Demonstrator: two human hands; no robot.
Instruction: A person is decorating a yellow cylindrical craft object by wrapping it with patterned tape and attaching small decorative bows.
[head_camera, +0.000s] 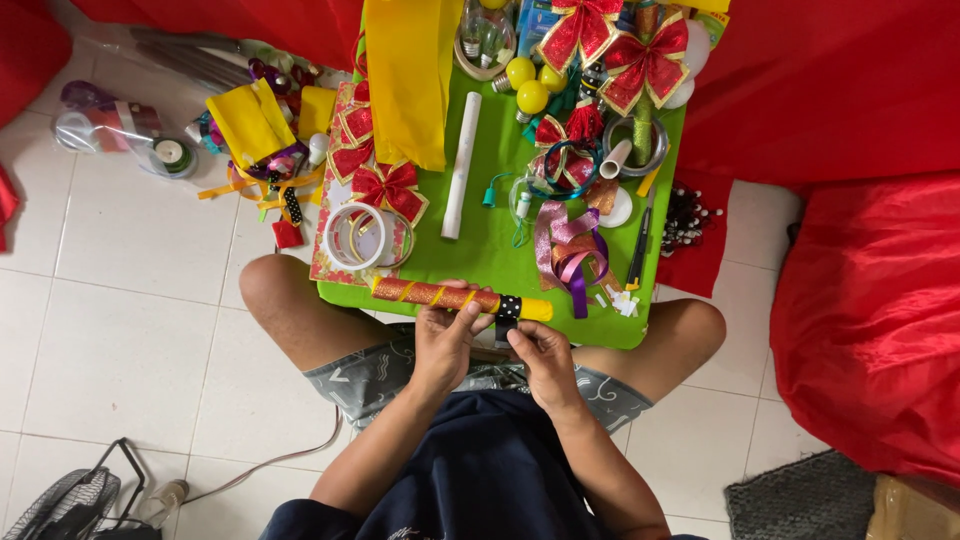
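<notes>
Decorated tube: orange wrap and yellow spirals done, yellow end bare. Left hand grips it; right hand pinches dotted black ribbon, partly wound on.

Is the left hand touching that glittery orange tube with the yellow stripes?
Touching. The head view shows the left hand with its fingers wrapped against the underside of the orange tube, no gap between them.

Small green table set on white tiled floor. At centre, white tube lying on end toward twelve o'clock. At nine, tape rolls and red bows. At three, ribbon coils. At twelve, yellow bulbs.
</notes>
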